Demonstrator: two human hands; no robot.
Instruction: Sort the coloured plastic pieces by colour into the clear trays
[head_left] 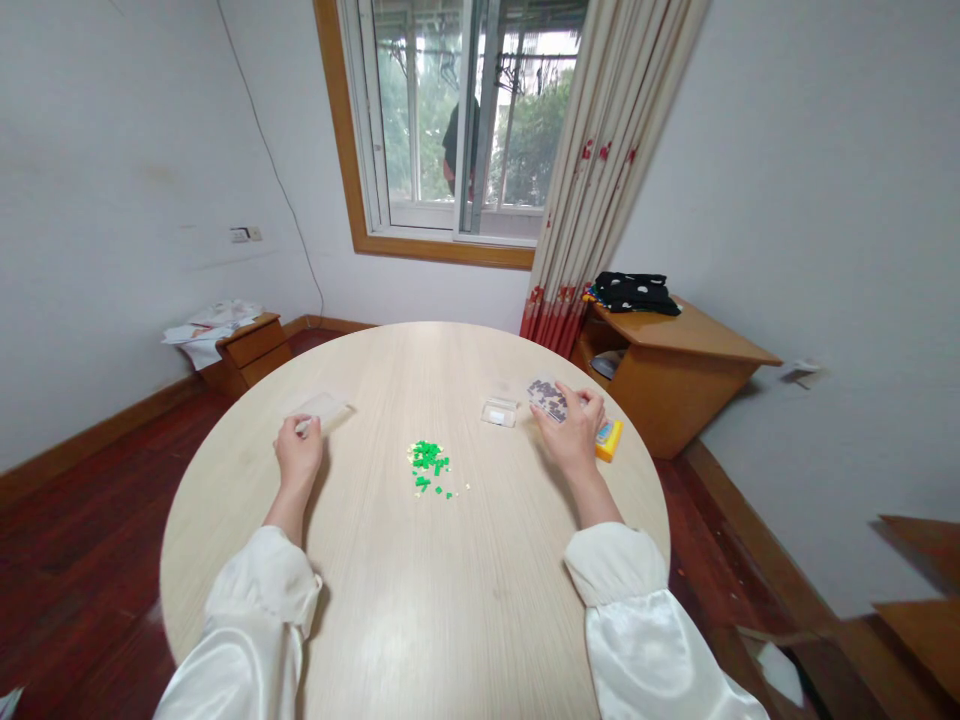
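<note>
My left hand (298, 449) rests on the round wooden table (390, 600), its fingers closed on the edge of a clear plastic bag (319, 407). My right hand (574, 430) lies at the right side of the table with its fingers curled on a clear bag of dark small pieces (546, 396). Between my hands sits a small pile of green and pale tiny bricks (429, 464). A small clear plastic box (499, 411) stands just left of my right hand. A yellow tool (609, 439) lies beside my right wrist.
A low wooden cabinet (675, 370) with dark folded cloth (634, 292) stands at the right behind the table. Another small cabinet with papers (225, 335) is at the left wall. A window, a curtain (600, 170) and a person outside are at the back.
</note>
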